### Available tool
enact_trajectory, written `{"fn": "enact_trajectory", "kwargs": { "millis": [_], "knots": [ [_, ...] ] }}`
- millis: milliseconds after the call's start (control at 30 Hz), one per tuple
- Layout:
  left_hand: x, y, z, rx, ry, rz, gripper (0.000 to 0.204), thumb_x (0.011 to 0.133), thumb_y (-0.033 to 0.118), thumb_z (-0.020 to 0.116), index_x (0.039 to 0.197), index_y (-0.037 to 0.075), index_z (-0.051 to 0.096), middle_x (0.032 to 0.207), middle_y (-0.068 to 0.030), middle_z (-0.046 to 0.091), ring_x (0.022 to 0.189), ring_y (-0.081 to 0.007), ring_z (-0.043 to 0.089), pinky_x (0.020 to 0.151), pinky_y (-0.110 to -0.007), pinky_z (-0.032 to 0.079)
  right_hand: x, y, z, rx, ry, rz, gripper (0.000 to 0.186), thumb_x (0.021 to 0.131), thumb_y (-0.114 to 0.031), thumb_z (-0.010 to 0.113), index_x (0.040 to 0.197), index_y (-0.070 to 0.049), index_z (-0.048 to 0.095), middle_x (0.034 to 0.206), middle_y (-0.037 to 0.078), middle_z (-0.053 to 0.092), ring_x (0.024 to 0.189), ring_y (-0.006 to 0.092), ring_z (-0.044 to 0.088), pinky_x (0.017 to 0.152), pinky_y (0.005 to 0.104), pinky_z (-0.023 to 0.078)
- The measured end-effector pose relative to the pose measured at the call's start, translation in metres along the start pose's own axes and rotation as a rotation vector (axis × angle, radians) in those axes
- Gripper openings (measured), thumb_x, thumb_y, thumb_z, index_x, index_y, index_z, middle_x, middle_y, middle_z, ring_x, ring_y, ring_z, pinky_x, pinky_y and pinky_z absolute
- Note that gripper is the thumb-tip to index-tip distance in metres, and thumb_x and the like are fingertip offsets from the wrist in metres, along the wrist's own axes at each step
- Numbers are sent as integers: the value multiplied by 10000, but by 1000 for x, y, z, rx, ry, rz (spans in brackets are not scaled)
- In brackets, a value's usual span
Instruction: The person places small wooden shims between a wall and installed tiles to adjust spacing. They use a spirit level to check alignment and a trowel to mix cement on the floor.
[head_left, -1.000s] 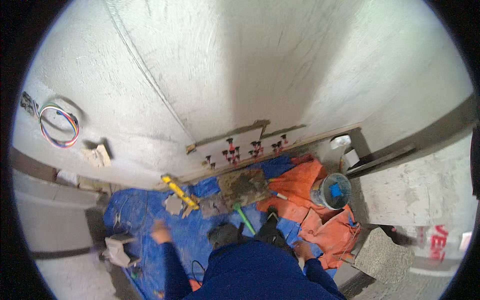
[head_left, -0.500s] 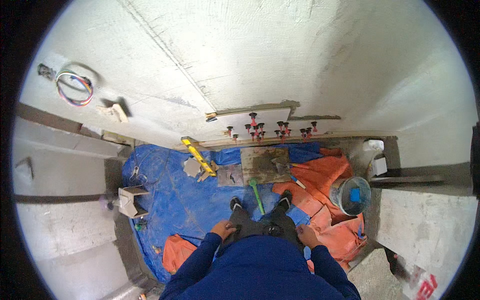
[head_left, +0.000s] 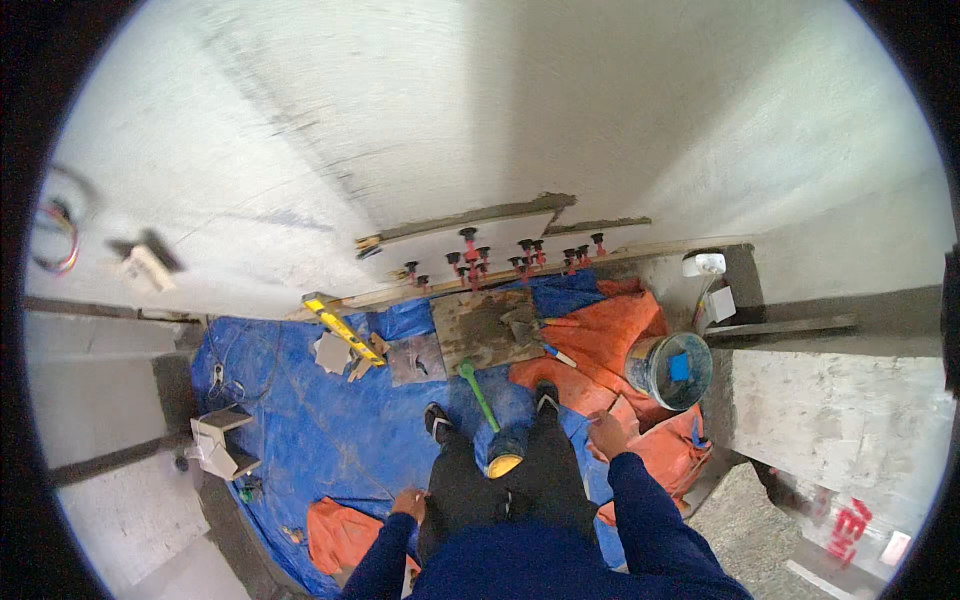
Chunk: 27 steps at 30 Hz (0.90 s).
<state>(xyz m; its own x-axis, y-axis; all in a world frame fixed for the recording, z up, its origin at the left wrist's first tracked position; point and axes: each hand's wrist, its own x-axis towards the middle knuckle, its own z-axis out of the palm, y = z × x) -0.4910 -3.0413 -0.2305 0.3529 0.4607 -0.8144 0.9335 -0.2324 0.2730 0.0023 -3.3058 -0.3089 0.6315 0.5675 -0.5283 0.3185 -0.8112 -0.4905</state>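
Mallet [head_left: 488, 415] btwn left hand [head_left: 409, 503] & right hand [head_left: 605, 435], untouched.

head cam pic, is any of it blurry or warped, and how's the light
Head view: strong fisheye, the wall strips bow and a black rim rings the frame; the left edge is motion-smeared, so the wire coil streaks; centre is sharp around the green-handled mallet; light is soft and even, no glare.

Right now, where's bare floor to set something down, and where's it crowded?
Free: blue tarp between the folded tile offcut and the left foot. Also the orange tarp between mortar board and bucket. Crowded: along the wall base, with yellow level, tile pieces, red levelling clips.
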Motion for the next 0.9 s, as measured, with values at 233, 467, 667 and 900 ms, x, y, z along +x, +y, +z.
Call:
{"fn": "enact_trajectory", "kwargs": {
  "millis": [233,467,667,900],
  "knots": [
    [-17,52,44,-294,141,-136,308,914,377,633,1000,115,769,972,-155,715,902,-360,660,809,-465,525,146,19,68,-317,-208,-122,311,817,-213,667,1078,-46,689,1061,238,690,959,458,657,856,538,529],
    [46,129,130,-452,41,-271,290,873,350,754,936,68,724,779,-30,679,702,-169,612,635,-349,485,294,52,139,-40,-136,-17,413,821,-145,642,1218,-40,599,1006,208,711,1009,395,664,830,533,519],
    [60,98,165,-408,144,-295,278,881,342,742,915,66,750,736,-53,695,678,-151,627,614,-347,493,356,102,221,-388,42,-40,518,857,-182,623,1364,-100,558,1269,167,644,1207,370,583,955,572,483],
    [65,122,146,-362,145,-264,238,928,279,733,1003,54,720,865,-78,696,816,-203,658,743,-351,525,388,143,271,-365,34,-62,466,910,-209,573,1373,-163,589,1329,98,623,1255,330,552,1022,532,444]
  ]
}}
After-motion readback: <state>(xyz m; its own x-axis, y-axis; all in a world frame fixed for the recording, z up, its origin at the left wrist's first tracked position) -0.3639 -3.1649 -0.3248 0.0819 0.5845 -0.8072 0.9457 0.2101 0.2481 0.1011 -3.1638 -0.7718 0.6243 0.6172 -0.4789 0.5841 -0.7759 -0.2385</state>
